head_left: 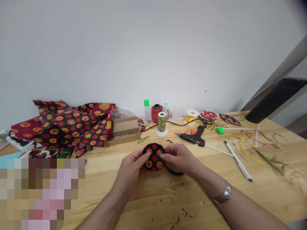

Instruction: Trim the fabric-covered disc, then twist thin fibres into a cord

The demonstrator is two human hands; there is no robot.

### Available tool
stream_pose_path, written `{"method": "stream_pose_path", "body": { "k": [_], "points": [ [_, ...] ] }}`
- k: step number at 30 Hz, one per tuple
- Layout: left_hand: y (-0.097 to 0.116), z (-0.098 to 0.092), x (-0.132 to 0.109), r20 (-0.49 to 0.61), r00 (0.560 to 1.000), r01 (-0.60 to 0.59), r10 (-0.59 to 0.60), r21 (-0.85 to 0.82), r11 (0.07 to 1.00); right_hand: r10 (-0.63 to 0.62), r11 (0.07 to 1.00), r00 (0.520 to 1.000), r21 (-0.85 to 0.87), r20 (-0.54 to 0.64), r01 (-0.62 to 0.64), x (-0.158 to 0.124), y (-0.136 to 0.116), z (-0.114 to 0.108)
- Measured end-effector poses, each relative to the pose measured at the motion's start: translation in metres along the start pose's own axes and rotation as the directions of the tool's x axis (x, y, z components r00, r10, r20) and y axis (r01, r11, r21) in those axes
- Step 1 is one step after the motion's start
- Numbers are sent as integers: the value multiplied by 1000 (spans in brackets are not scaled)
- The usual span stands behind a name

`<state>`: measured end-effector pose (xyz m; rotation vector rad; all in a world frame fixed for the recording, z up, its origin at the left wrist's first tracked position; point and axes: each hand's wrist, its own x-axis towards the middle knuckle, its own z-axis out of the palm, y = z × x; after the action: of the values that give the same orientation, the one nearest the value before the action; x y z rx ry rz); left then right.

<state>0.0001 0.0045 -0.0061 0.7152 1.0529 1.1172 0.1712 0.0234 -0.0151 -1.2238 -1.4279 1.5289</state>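
Note:
Between my two hands is a round, fabric-covered disc (154, 158), black with red dots and orange and green flower motifs. My left hand (133, 164) grips its left edge, thumb on the front face and fingers behind. On the right edge, my right hand (178, 158) pinches it the same way, with the thumb on a flower. Just under my right hand a dark curved piece (176, 171) shows in part; I cannot tell what it is. Small dark scraps (184, 212) are scattered on the wooden table (134, 204) in front of me.
A heap of patterned cloth (74, 124) and a cardboard box (126, 129) stand at left. Behind the disc are a green thread spool (161, 123), a red thread cone (157, 113) and a black glue gun (194, 137). White pens (238, 161) and loose threads (271, 159) lie right.

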Motion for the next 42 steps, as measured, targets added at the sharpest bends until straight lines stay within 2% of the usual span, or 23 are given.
{"method": "stream_pose_path", "body": {
  "k": [5, 8, 11, 15, 17, 19, 21, 23, 24, 26, 28, 32, 37, 39, 42],
  "points": [
    [-1, -3, 3, -75, 997, -34, 33, -12, 999, -10, 997, 999, -82, 44, 14, -3, -4, -2],
    [-2, -5, 4, -61, 997, -54, 53, -22, 998, -22, 994, 997, -105, 69, 29, -4, -6, -3],
    [0, -5, 2, -11, 998, -64, 63, -63, 996, -34, 993, 999, -109, 13, 35, -2, -5, -4],
    [0, -3, 0, 87, 995, 56, -54, -18, 998, -36, 995, 999, -92, -14, 34, -1, -6, -4],
    [-1, -3, 1, 86, 992, 88, -89, 14, 996, -27, 995, 1000, -95, -13, 26, -1, -9, -6],
    [-1, -4, 2, 37, 998, 52, -52, -1, 999, -72, 982, 994, -181, -81, 56, -1, -11, -11],
    [0, -5, 4, -33, 999, -7, 5, -47, 999, -194, 915, 955, -393, -226, 93, 0, -13, -18],
    [2, -6, 4, -93, 995, -45, 36, -95, 994, -317, 767, 893, -640, -320, 43, 1, -13, -25],
    [3, -7, 4, -114, 993, -52, 39, -113, 992, -347, 675, 881, -737, -322, -4, 2, -13, -27],
    [4, -8, 4, -130, 991, -50, 32, -134, 990, -337, 517, 898, -853, -281, -73, 2, -12, -29],
    [4, -8, 4, -140, 990, -47, 27, -141, 989, -298, 439, 928, -895, -224, -75, 2, -13, -28],
    [4, -9, 6, -157, 987, -71, 46, -160, 985, -278, 409, 959, -911, -60, 62, -8, -18, -26],
    [4, -9, 6, -186, 980, -101, 67, -180, 979, -181, 350, 973, -915, 144, 201, -24, -20, -25],
    [5, -9, 6, -178, 982, -104, 69, -197, 975, -171, 325, 969, -919, 176, 224, -26, -17, -23],
    [7, -8, 4, -152, 986, -101, 68, -219, 971, -179, 277, 971, -939, 159, 205, -26, -12, -19]
  ]
}}
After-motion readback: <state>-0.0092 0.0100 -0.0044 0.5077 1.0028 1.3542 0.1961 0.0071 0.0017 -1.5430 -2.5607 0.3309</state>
